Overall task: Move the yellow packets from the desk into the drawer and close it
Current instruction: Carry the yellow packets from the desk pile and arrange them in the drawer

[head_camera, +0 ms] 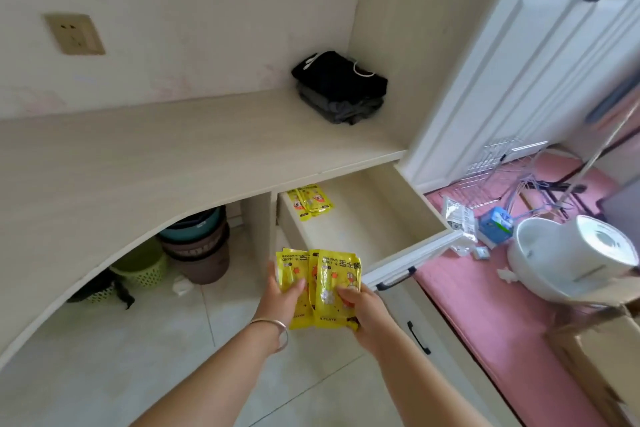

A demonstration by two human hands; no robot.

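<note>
You held a fan of yellow packets (318, 288) before the open drawer (408, 218), left hand (280, 302) and right hand (363, 312) both gripping them. At least three showed in your grasp; two or three more (313, 201) lay in the drawer's back corner. The table (173, 156) carried no packets. Best laid flat beside those, clear of the front.

Two hands (280, 298). One open drawer (377, 218). Held yellow packets (322, 284): several, exact number unclear. Packets in drawer (313, 201): two or three. One folded clothes pile (341, 87).
</note>
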